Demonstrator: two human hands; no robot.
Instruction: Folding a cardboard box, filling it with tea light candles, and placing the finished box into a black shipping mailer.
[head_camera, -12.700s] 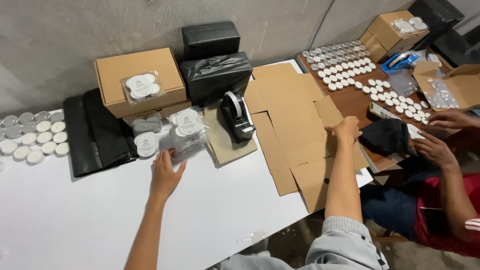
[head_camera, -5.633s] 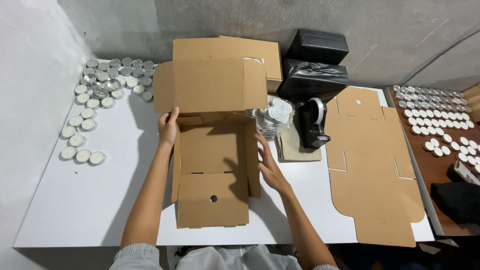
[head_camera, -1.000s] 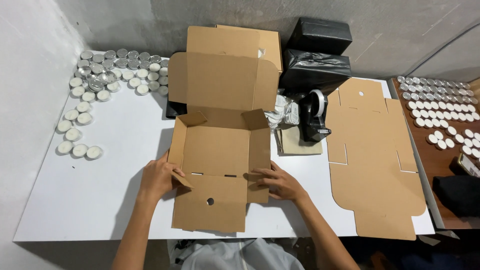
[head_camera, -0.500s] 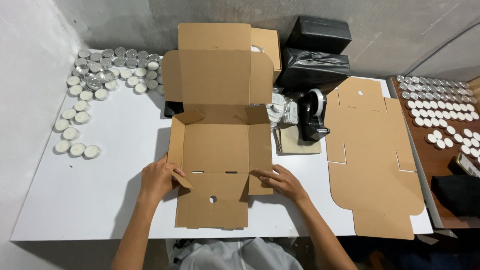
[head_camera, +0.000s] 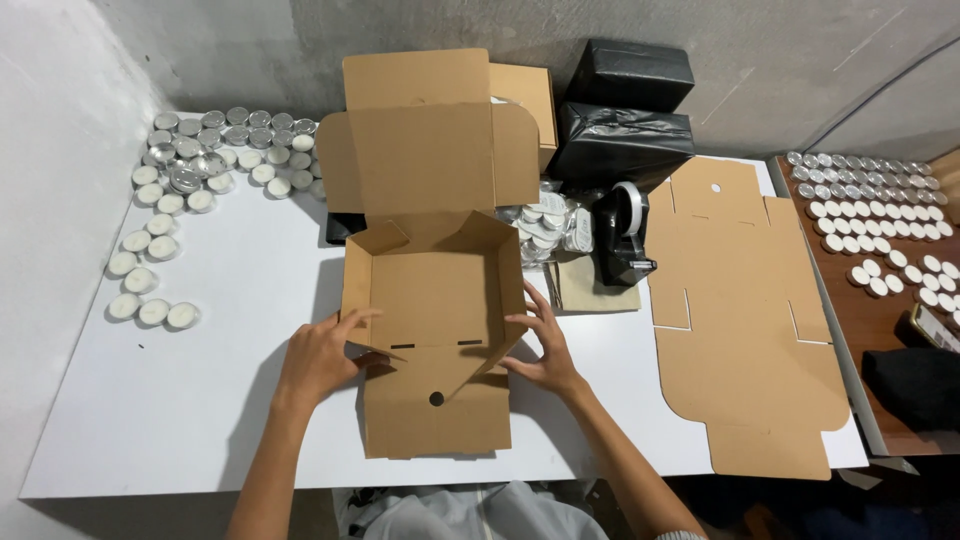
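Box: brown corrugated cardboard mailer box (head_camera: 432, 300), half-folded, lies on the white table (head_camera: 150, 420) at my 12 o'clock, lid standing up at the far side.
Left hand: my left hand (head_camera: 318, 355) sits at the box's 9 o'clock wall, fingers spread and unclenched, tips on the cardboard.
Right hand: my right hand (head_camera: 540, 345) presses the 3 o'clock wall, fingers splayed, gripping nothing.
Front flap: lies flat toward me, not yet raised.
Risk: uneven pressure could let the side walls spring outward, or crease a tab off its score line.
Neighbours: black tape dispenser (head_camera: 622, 235) at 2 o'clock; flat brown cardboard blank (head_camera: 745, 320) at 3 o'clock.
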